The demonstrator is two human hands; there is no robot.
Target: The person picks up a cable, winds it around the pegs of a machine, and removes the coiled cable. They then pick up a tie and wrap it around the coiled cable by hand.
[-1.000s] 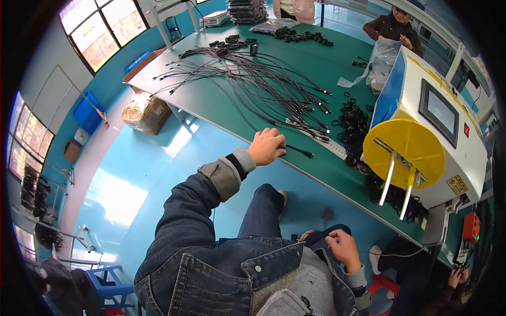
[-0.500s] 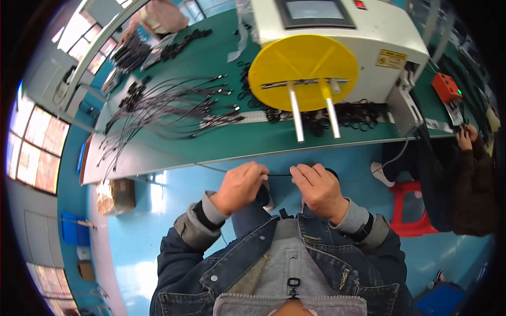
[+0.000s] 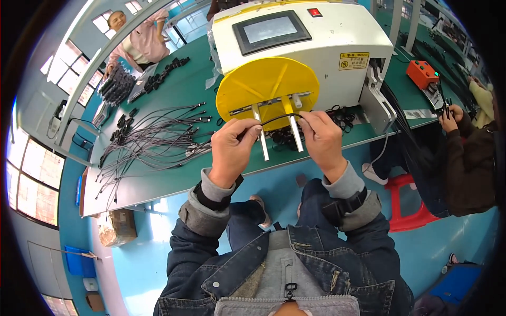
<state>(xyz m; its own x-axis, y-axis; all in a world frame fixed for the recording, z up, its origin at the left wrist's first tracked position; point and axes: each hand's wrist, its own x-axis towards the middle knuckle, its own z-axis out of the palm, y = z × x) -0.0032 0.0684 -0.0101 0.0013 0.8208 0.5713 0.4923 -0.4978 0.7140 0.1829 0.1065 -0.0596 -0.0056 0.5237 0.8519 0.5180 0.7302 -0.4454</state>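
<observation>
Just nearside of the yellow disc [image 3: 245,87], a black cable [image 3: 276,118] runs left to right across two rods [image 3: 264,143], contact unclear, pinched between left hand [image 3: 230,150] and right hand [image 3: 324,142], neither grip nearer.

I've 2 hands up, L hand [image 3: 232,150] + R hand [image 3: 322,142], w/ 1 blk cable [image 3: 279,117] between. Facing me: 1 white machine [image 3: 337,42], 1 yellow disc [image 3: 266,84], 2 long rods [image 3: 263,145], 1 screen [image 3: 271,27], 1 red switch [image 3: 314,12]. Cable pile [image 3: 153,131]: dozens approx., too tangled to count. Also 1 orange box [image 3: 422,75], 1 red stool [image 3: 401,221], 1 big carton [image 3: 117,227], 1 person in pink [image 3: 147,42], 1 in brown sleeves [image 3: 472,163].
</observation>
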